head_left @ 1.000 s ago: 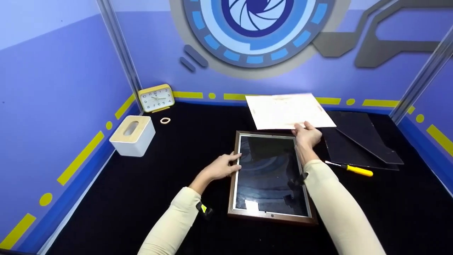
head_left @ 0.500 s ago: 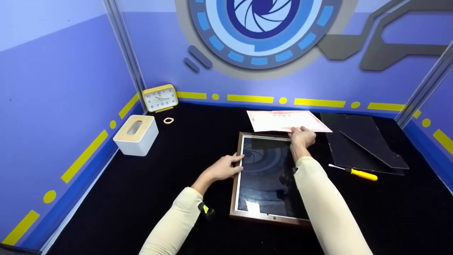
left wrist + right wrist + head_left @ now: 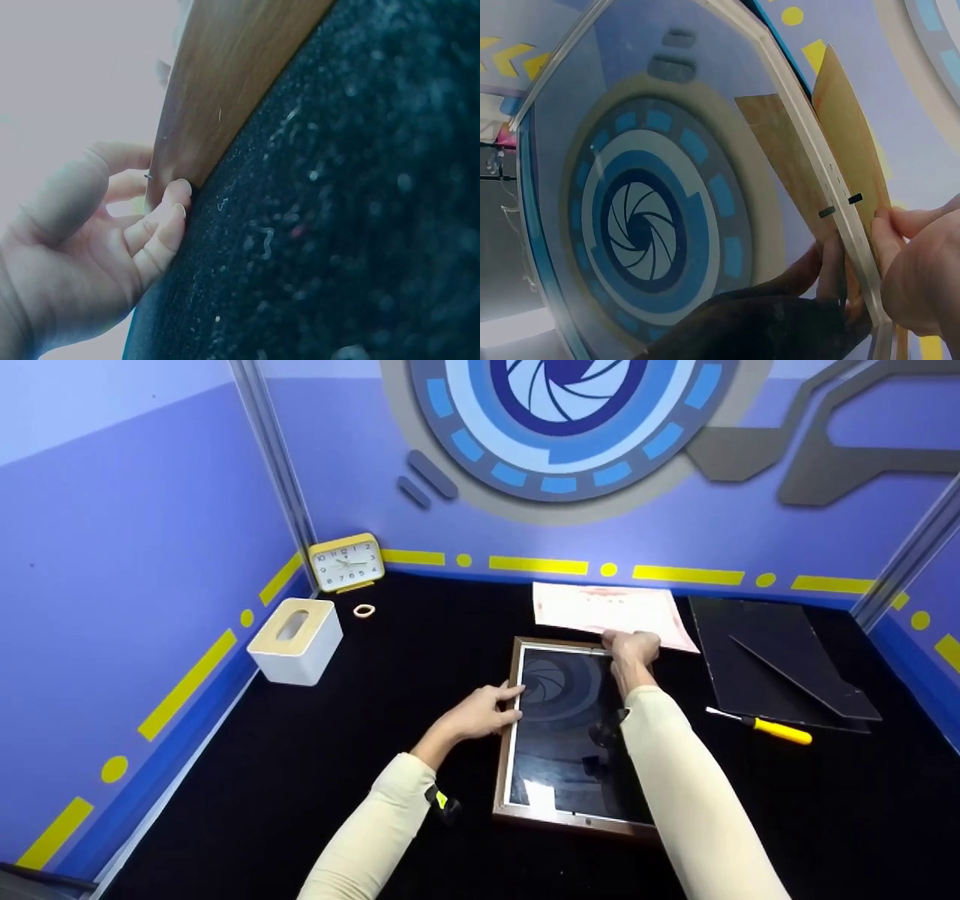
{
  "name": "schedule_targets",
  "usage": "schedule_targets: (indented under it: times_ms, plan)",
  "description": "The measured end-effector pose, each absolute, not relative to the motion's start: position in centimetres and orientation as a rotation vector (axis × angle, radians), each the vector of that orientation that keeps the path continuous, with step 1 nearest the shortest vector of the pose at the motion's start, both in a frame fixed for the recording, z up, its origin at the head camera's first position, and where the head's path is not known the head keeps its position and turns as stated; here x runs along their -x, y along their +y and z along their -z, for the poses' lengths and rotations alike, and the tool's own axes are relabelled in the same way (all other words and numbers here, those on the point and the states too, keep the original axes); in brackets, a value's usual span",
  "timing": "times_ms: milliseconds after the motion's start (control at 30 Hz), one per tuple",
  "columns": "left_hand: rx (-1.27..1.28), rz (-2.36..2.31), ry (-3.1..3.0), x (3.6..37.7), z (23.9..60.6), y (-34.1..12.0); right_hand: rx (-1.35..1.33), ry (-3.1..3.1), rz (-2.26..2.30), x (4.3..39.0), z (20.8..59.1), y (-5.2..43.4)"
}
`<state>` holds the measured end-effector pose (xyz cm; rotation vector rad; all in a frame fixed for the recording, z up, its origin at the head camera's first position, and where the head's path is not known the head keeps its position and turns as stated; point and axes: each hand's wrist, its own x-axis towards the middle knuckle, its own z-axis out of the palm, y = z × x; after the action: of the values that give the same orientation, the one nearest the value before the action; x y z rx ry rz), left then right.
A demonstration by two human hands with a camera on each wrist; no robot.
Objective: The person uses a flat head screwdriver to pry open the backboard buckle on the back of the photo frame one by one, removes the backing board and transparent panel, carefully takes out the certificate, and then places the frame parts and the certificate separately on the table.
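A brown wooden picture frame (image 3: pixel 517 750) with reflective glass (image 3: pixel 645 210) lies flat on the black table. My left hand (image 3: pixel 501 706) grips its left edge, thumb over the wood (image 3: pixel 225 82) and fingers (image 3: pixel 169 217) curled against the outer side. My right hand (image 3: pixel 628 645) is at the frame's far right corner and pinches the near edge of a white and pink paper sheet (image 3: pixel 607 609). In the right wrist view the sheet (image 3: pixel 851 150) stands against the frame's rim (image 3: pixel 810 172), with my fingers (image 3: pixel 904 251) on it.
Two black backing boards (image 3: pixel 780 660) lie right of the frame, with a yellow-handled screwdriver (image 3: pixel 776 729) in front of them. A white tissue box (image 3: pixel 296 641), a yellow clock (image 3: pixel 346 561) and a small ring (image 3: pixel 364 610) sit at the back left. Purple walls enclose the table.
The right hand has brought the paper down from a raised, tilted position to lie low behind the frame's far edge, and has shifted slightly left. The left hand stayed on the frame's left edge.
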<state>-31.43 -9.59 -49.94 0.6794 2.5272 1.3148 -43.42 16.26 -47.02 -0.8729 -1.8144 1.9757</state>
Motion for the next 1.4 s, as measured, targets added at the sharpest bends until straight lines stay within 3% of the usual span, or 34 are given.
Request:
schedule_targets:
  times_ms: [200,800,1400]
  plan:
    - [-0.666,-1.329,2.53,31.4,50.0,-9.7,0.908,-1.759,-1.956,43.5,46.9,15.8]
    - [-0.64,-1.303,2.528,31.4,50.1,-9.4,0.697,-2.404,-1.618,43.3,46.0,17.7]
    - [-0.64,-1.298,2.539,31.4,49.9,-9.6,0.555,-2.466,-1.939,43.4,45.2,19.9]
